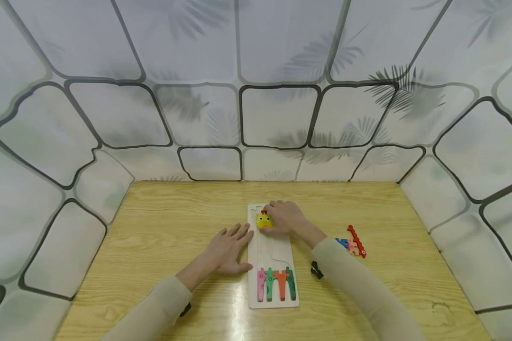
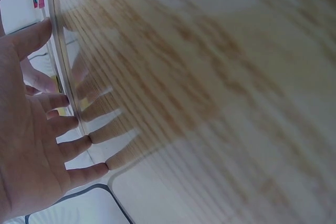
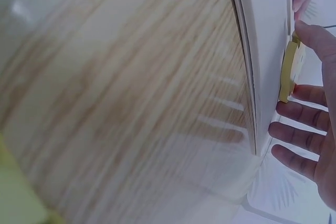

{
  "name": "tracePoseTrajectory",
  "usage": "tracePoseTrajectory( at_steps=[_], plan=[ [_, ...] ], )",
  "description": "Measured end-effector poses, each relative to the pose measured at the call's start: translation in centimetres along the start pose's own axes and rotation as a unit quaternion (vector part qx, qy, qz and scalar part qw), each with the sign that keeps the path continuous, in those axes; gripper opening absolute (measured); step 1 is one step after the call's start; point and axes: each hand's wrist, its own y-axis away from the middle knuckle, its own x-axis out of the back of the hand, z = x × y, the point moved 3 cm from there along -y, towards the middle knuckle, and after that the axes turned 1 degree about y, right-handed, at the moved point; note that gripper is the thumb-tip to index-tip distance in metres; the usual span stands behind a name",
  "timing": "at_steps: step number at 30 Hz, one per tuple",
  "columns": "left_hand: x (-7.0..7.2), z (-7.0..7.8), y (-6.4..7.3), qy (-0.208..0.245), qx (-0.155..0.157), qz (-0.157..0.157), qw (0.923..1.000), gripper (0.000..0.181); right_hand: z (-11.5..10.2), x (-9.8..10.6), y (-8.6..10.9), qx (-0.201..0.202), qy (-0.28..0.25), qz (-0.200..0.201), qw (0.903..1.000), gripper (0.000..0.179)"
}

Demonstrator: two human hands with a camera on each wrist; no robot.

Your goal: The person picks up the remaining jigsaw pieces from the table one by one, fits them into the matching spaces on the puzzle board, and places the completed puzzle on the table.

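A white puzzle board (image 1: 266, 255) lies lengthwise on the table. My right hand (image 1: 285, 218) is over its far end and pinches a yellow animal-face puzzle piece (image 1: 264, 219) between thumb and fingers. In the right wrist view, that yellow piece (image 3: 287, 72) is seen edge-on at the board's surface; whether it sits fully in a recess I cannot tell. Along the board's left edge, my left hand (image 1: 228, 248) is spread flat, its fingertips touching the rim. Pink (image 1: 261, 284), green (image 1: 269, 284), orange (image 1: 282, 284) and dark green leg-shaped pieces (image 1: 290, 284) lie in the near end.
Right of the board, partly behind my right forearm, lie a long red piece (image 1: 357, 240), a pink piece (image 1: 352, 247) and a blue piece (image 1: 342, 242). The wooden table (image 1: 183, 208) meets patterned walls (image 1: 209, 163) at the back and sides.
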Motion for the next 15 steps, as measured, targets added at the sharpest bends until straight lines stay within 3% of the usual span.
tracePoseTrajectory(
  at_steps=[15],
  plan=[
    [0.02,-0.02,0.01,-0.003,-0.001,-0.004,1.0000,0.096,-0.04,0.27,-0.63,0.007,0.009,0.000,0.9999,0.075]
  ],
)
